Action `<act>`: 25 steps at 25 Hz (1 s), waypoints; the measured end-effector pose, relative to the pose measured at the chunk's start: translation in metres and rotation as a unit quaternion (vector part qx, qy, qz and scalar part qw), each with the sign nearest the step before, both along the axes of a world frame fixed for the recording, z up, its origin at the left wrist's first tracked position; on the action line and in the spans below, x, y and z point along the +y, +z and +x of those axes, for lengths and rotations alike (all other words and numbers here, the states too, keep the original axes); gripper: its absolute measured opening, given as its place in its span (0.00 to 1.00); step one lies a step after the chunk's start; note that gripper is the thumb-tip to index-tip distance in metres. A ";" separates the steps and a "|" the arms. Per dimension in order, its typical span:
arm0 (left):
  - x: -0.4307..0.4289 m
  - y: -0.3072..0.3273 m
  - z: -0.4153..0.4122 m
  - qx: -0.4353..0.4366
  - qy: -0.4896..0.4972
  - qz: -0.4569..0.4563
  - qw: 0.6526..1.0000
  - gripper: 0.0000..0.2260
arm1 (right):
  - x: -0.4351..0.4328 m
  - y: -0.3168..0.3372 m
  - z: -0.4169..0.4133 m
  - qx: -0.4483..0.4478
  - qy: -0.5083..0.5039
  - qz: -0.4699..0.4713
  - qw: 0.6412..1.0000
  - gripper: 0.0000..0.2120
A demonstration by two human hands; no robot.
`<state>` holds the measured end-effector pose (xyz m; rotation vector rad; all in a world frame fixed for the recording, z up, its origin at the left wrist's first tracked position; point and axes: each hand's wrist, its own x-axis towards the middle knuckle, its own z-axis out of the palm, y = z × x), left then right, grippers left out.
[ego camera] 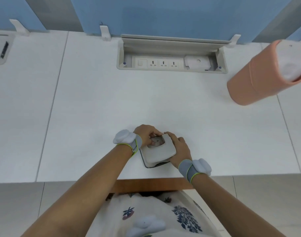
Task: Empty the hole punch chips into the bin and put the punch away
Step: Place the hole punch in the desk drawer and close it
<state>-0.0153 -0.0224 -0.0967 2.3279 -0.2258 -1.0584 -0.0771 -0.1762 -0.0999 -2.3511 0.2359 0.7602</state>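
A white hole punch [159, 153] rests on the white desk [112, 103] close to its front edge, just ahead of me. My left hand [147, 134] curls over the punch's far left end, fingers pressed at a clear window there. My right hand [178, 148] grips its right side. A peach-coloured bin [254, 77] with a white liner stands on the desk at the far right, well away from both hands.
A recessed socket box [172, 54] with its lid up and three outlets sits at the back of the desk, against a blue partition [163, 14]. Another recessed box [0, 48] lies at the far left. A wooden drawer front [153, 185] shows under the desk edge.
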 end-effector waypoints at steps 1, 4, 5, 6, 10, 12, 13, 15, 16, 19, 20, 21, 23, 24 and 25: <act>0.003 -0.001 -0.009 0.005 0.039 -0.016 0.999 0.19 | 0.001 0.000 -0.009 0.001 -0.013 -0.006 1.000 0.29; 0.009 -0.001 -0.039 0.006 0.114 -0.052 0.992 0.16 | 0.009 -0.002 -0.035 0.011 -0.041 -0.013 0.999 0.27; 0.010 0.000 -0.049 0.011 0.133 -0.066 0.989 0.18 | 0.011 -0.004 -0.045 0.008 -0.044 -0.016 0.999 0.27; 0.011 0.002 -0.059 0.019 0.158 -0.082 0.984 0.20 | 0.012 -0.003 -0.055 0.005 -0.044 -0.015 0.999 0.27; 0.017 0.004 -0.104 0.021 0.239 -0.082 0.967 0.19 | 0.011 0.000 -0.094 -0.009 -0.024 0.005 1.000 0.28; 0.019 -0.001 -0.134 0.009 0.288 -0.064 0.955 0.16 | 0.012 -0.002 -0.114 -0.019 -0.018 0.010 1.000 0.30; 0.019 -0.002 -0.147 0.006 0.314 -0.059 0.948 0.16 | 0.013 -0.003 -0.123 -0.025 -0.019 0.010 0.999 0.31; 0.018 -0.003 -0.175 -0.012 0.361 -0.050 0.931 0.15 | 0.010 -0.005 -0.145 -0.034 -0.027 0.023 0.999 0.30; 0.016 -0.006 -0.184 -0.020 0.378 -0.051 0.924 0.15 | 0.009 -0.006 -0.152 -0.035 -0.037 0.030 0.998 0.30; 0.008 -0.017 -0.228 -0.026 0.427 -0.060 0.902 0.16 | 0.002 -0.011 -0.189 -0.031 -0.029 0.036 0.998 0.28; 0.007 -0.022 -0.239 -0.020 0.451 -0.064 0.890 0.16 | 0.001 -0.012 -0.198 -0.033 -0.033 0.037 0.998 0.27; 0.008 -0.027 -0.248 -0.008 0.474 -0.067 0.878 0.16 | 0.000 -0.011 -0.207 -0.035 -0.042 0.037 0.998 0.27; 0.010 -0.041 -0.266 0.006 0.463 -0.033 0.886 0.15 | -0.003 -0.014 -0.225 -0.027 -0.064 0.028 0.997 0.29; 0.013 -0.049 -0.271 0.009 0.411 0.005 0.912 0.15 | -0.005 -0.015 -0.229 -0.021 -0.078 0.025 0.996 0.29; 0.014 -0.060 -0.277 0.015 0.347 0.041 0.937 0.15 | -0.006 -0.018 -0.236 -0.011 -0.090 0.018 0.996 0.29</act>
